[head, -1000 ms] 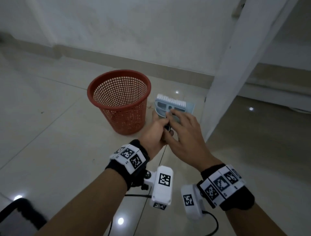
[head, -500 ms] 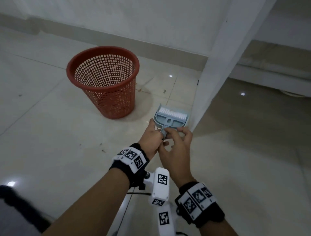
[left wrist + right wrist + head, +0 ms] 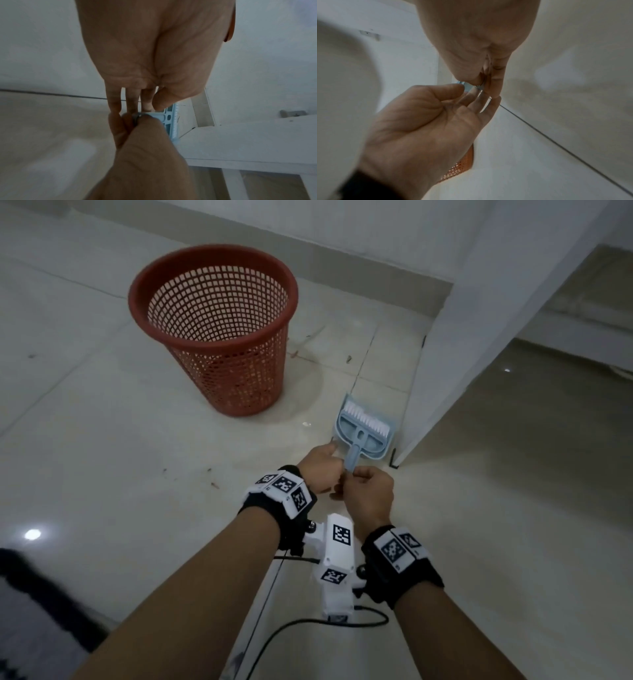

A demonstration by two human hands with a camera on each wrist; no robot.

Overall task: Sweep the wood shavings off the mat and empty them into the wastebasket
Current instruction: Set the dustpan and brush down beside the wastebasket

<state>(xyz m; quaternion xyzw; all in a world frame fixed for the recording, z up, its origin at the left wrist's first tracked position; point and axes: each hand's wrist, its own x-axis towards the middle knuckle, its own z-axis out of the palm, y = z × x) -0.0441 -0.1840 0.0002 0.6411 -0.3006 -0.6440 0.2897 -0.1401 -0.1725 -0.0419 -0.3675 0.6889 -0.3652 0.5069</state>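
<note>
A light blue dustpan (image 3: 373, 445) with its white-bristled brush (image 3: 364, 419) nested in it lies flat on the tiled floor, right of the red mesh wastebasket (image 3: 212, 330). Its handle (image 3: 352, 458) points toward me. My right hand (image 3: 368, 491) pinches the handle's end (image 3: 467, 85) between thumb and fingers. My left hand (image 3: 322, 470) lies beside it with fingers (image 3: 476, 102) nearly straight and the thumb against the handle. The dustpan (image 3: 169, 119) peeks out behind both hands. A blurred, dark-edged mat (image 3: 20, 628) shows at the lower left corner.
A white post (image 3: 455, 354) stands just right of the dustpan, almost touching it. A wall with a skirting runs behind the basket. A few small dark specks (image 3: 214, 484) lie on the tiles left of my hands. A cable (image 3: 308, 623) trails under my wrists.
The dustpan with the brush has come down beside the white post. My right hand went from lying flat over the pan to pinching the handle's end. My left fingers have straightened.
</note>
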